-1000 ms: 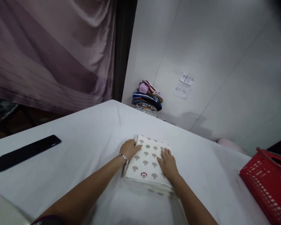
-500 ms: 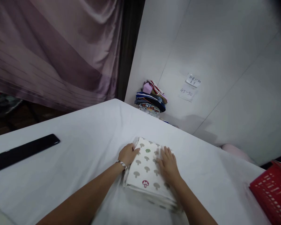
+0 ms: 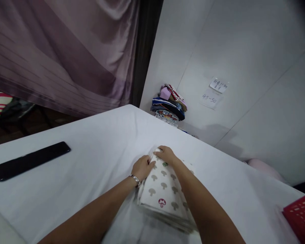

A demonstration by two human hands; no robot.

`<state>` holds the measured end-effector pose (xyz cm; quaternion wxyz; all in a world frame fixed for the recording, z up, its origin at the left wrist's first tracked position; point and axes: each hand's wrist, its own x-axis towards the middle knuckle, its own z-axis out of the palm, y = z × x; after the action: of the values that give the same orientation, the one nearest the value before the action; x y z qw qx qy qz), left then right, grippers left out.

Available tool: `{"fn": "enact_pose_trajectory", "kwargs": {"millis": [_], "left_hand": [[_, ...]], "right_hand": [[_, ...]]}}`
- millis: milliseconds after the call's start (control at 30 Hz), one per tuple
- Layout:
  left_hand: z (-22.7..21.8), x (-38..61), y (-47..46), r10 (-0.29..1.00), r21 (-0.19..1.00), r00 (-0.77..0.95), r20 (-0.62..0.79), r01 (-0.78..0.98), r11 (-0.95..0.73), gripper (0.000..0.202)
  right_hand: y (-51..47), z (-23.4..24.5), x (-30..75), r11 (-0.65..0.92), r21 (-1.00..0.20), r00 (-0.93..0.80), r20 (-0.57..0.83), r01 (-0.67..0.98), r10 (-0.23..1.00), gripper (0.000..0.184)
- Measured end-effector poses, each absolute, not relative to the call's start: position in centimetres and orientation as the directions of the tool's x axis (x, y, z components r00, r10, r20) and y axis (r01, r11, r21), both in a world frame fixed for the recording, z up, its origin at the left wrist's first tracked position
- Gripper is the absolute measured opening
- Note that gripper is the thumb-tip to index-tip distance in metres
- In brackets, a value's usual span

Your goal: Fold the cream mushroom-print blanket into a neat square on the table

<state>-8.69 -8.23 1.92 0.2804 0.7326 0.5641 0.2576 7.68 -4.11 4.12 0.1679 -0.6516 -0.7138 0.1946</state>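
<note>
A folded white cloth printed with grey mushrooms, plus a green one and a red one, lies in several layers on the white-covered table. My left hand, with a bracelet at the wrist, grips its left edge, thumb on top and fingers tucked at the side. Across the cloth reaches my right arm; my right hand is closed on the far left corner, its fingertips partly hidden. The right forearm covers part of the cloth's right side.
A long black slab-like object lies on the table at the left. Stacked folded clothes stand by the wall beyond the far edge. At the right is a red basket. Paper notes hang on the wall; a pink curtain hangs behind.
My right hand has moved from the cloth's right side to its far left corner and taken hold there. My left hand stays on the left edge. The view has shifted slightly.
</note>
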Motion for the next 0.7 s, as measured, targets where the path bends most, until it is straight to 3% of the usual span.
{"fn": "enact_pose_trajectory", "kwargs": {"millis": [133, 367, 700], "left_hand": [[2.7, -9.0, -8.8, 0.965, 0.68, 0.26, 0.03, 0.702, -0.21, 0.027], [3.8, -11.2, -12.4, 0.934, 0.655, 0.356, -0.032, 0.713, -0.249, 0.031], [2.7, -12.1, -13.8, 0.968, 0.606, 0.24, -0.072, 0.782, -0.149, 0.029]], "right_hand": [[-4.1, 3.6, 7.5, 0.084, -0.562, -0.08, 0.031, 0.823, 0.996, 0.027], [-4.7, 2.6, 7.1, 0.107, -0.582, -0.068, 0.089, 0.806, 0.994, 0.031], [-4.8, 1.3, 6.4, 0.206, -0.457, -0.131, 0.191, 0.865, 0.973, 0.038]]}}
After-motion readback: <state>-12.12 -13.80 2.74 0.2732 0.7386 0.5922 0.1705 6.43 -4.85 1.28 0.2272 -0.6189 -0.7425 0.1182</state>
